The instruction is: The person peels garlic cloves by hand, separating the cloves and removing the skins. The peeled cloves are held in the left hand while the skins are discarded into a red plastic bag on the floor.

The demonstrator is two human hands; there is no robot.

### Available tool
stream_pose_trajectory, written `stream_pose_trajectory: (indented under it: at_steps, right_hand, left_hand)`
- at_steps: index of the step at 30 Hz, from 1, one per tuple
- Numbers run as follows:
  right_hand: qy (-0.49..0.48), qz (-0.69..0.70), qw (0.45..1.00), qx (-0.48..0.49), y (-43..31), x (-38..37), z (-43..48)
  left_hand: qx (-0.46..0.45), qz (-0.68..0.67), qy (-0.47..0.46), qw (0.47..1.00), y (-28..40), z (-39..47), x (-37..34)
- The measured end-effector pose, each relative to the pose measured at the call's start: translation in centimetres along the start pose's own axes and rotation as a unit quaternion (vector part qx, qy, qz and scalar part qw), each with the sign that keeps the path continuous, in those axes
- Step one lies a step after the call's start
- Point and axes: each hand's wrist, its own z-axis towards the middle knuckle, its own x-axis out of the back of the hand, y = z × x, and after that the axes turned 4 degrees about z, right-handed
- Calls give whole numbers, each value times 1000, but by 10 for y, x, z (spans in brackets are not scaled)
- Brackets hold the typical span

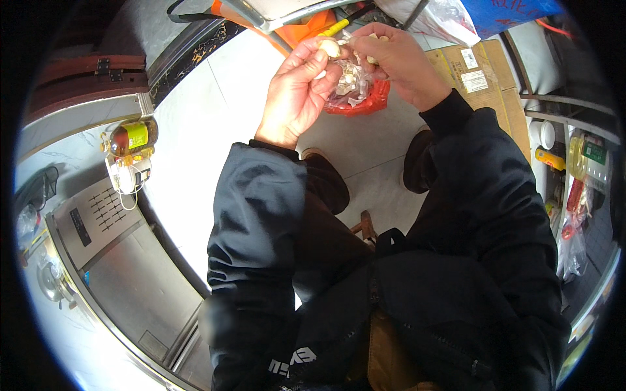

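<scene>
Pale and smooth, a peeled-looking garlic clove [329, 48] is pinched between the thumb and index finger of my left hand [296, 90]. A second small white piece [320, 75] shows among the same hand's curled fingers. My right hand [403, 61] is closed around several pale garlic pieces [375, 49], partly hidden by its fingers. Both hands are raised close together near the top of the view. Beneath them, a red plastic bag [369, 103] surrounds a clear plastic bag [364, 90] holding garlic skins and pale bits [348, 80].
Flattened cardboard [503, 102] lies right of my hands. An orange bag [313, 29] and a yellow handle [335, 28] are beyond them. Bottles [129, 139] stand at left above a metal appliance [142, 278]. Shelves at right hold an oil jug [589, 156].
</scene>
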Motion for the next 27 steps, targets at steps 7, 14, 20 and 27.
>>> stream_pose_trajectory:
  at_steps: [7,14,20,27]
  right_hand:
    - [16,-130,990,60,-3,-1,-1]
    - [89,-82,991,51,-6,4,0]
    - [73,-183,980,39,2,3,3]
    - [49,-169,984,24,4,4,3]
  left_hand:
    - [3,58,41,997,-1,2,-3]
    - [-28,96,44,994,-4,1,8]
    - [-5,107,74,991,-5,1,0]
    - [0,53,28,998,-2,1,3]
